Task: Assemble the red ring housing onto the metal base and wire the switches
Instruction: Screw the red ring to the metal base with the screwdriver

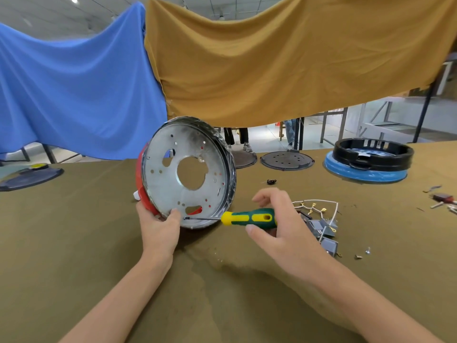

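The round metal base [163, 184] stands on its edge on the table, its perforated inner face turned toward me. The red ring housing [140, 180] shows behind its left rim. My left hand [158, 226] grips the lower left rim, thumb inside the base. My right hand [274, 226] holds a green and yellow screwdriver [249, 217] level, its tip at the base's lower inner face near a slot. A bundle of grey switches with white wires [321, 226] lies just right of my right hand.
A black ring on a blue disc [368, 162] sits at the far right. Two dark round plates [286, 160] lie behind the base, another dark plate [29, 178] at far left. Small screws and metal bits [363, 253] are scattered right. Blue and mustard cloths hang behind.
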A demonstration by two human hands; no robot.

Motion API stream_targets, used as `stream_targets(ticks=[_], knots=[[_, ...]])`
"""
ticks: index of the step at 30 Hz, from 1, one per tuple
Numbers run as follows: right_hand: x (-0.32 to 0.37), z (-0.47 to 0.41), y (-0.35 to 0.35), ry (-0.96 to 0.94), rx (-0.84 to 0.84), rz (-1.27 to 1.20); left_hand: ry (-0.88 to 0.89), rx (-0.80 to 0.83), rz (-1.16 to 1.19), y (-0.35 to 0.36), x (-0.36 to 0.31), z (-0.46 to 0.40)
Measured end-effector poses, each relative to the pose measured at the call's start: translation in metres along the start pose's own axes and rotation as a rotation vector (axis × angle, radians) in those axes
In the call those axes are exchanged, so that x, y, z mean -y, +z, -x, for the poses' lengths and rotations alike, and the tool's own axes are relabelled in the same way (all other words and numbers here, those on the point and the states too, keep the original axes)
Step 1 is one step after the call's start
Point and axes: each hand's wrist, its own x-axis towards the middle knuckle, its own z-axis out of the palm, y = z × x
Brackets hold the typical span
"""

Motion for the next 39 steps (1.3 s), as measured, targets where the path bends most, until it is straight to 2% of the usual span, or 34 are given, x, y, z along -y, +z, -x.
stream_targets(ticks=[3, 8, 10, 12, 14, 16, 19, 22, 26, 27, 30, 35, 39], knots=[[0.001, -0.002, 0.001, -0.086, -0.083, 0.077, -0.023, 0.001, 0.036, 0.0, 0.002, 0.0], [0.001, 0.0, 0.011, 0.075, -0.156, 0.151, 0.119, 0.055, -0.059, 0.004, 0.002, 0.007], [0.001, 0.0, 0.008, 0.094, -0.121, 0.071, 0.116, 0.059, -0.064, 0.005, 0.001, 0.006], [0.003, -0.002, 0.001, 0.109, -0.007, -0.053, 0.08, 0.027, -0.039, 0.004, 0.0, 0.006], [0.002, -0.003, -0.003, 0.038, 0.029, -0.064, 0.036, 0.004, -0.008, 0.003, 0.0, 0.005], [0.004, -0.003, -0.001, -0.036, -0.07, 0.058, 0.026, 0.003, 0.009, 0.003, 0.0, 0.005], [0.005, -0.002, 0.007, 0.063, -0.149, 0.151, 0.095, 0.031, -0.029, 0.005, 0.002, 0.008], [0.003, 0.0, 0.009, 0.183, -0.108, 0.162, 0.128, 0.071, -0.065, 0.006, 0.001, 0.008], [0.006, -0.002, 0.0, 0.119, 0.024, -0.016, 0.062, 0.021, -0.019, 0.004, 0.001, 0.004], [0.006, -0.002, -0.001, 0.069, 0.017, -0.02, 0.04, 0.018, 0.0, 0.004, 0.001, 0.003], [0.007, -0.002, 0.004, -0.029, -0.146, 0.128, 0.025, 0.02, 0.032, 0.005, 0.001, 0.003], [0.004, -0.002, 0.013, 0.132, -0.185, 0.255, 0.118, 0.058, -0.025, 0.008, 0.002, 0.008], [0.005, -0.001, 0.004, 0.1, -0.063, 0.039, 0.084, 0.034, -0.012, 0.007, 0.001, 0.006]])
